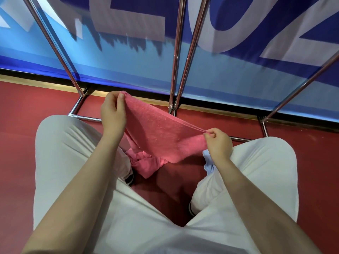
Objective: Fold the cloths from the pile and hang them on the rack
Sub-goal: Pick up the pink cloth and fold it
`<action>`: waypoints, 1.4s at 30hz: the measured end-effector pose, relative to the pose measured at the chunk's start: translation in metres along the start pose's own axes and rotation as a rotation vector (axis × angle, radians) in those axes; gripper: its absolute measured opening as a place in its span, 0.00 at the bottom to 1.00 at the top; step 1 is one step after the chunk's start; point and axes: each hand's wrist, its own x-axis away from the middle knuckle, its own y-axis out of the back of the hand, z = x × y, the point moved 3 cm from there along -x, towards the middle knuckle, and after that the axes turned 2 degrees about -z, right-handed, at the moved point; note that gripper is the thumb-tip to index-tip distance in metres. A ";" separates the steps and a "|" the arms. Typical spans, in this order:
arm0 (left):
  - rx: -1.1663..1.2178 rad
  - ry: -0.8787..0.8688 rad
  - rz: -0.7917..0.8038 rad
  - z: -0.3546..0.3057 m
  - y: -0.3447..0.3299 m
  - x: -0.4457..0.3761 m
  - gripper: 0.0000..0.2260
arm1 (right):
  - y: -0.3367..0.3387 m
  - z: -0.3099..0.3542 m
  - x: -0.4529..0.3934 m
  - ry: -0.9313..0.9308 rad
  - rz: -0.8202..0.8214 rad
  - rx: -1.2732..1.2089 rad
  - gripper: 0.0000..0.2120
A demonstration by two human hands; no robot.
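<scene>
Above white-trousered knees (60, 154), the person stretches a pink towel (157, 132) between both hands. The left hand (112, 111) pinches one corner with thumb and fingertips; the right hand (219, 143) pinches the opposite corner. More pink cloth (146, 165) lies on the red floor (18, 116) below. Beyond stand the chrome rack (174, 70) and a blue banner (128, 52).

Bare forearms, white trousers (60, 154), black-trimmed white shoes (129, 177).

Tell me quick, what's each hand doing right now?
Left hand: pinching one corner of the pink cloth.
Right hand: pinching the opposite corner of the same cloth, stretching it between them.
</scene>
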 end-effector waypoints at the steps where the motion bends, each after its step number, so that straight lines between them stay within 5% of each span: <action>1: -0.053 -0.001 0.009 0.001 -0.001 0.001 0.10 | 0.001 0.000 0.000 0.013 -0.011 0.005 0.04; 7: -0.203 0.047 0.117 0.017 -0.008 0.004 0.11 | 0.010 -0.004 -0.005 0.060 -0.187 0.009 0.05; 10: -0.184 0.103 0.110 0.022 -0.010 0.004 0.11 | 0.014 -0.004 -0.010 -0.051 -0.056 -0.159 0.06; 15: -0.082 0.228 0.012 0.026 -0.010 0.001 0.12 | 0.022 -0.009 -0.019 -0.009 0.039 -0.073 0.03; 25: 0.092 0.456 -0.106 0.045 -0.009 0.001 0.08 | 0.044 0.009 -0.019 -0.136 0.091 -0.816 0.02; 35: 0.127 0.317 -0.055 0.032 -0.023 0.008 0.11 | 0.050 0.008 -0.022 -0.192 0.016 -0.937 0.05; 42: -0.053 0.230 -0.061 0.028 -0.024 0.010 0.11 | 0.049 0.017 -0.046 -0.118 -0.012 -0.793 0.07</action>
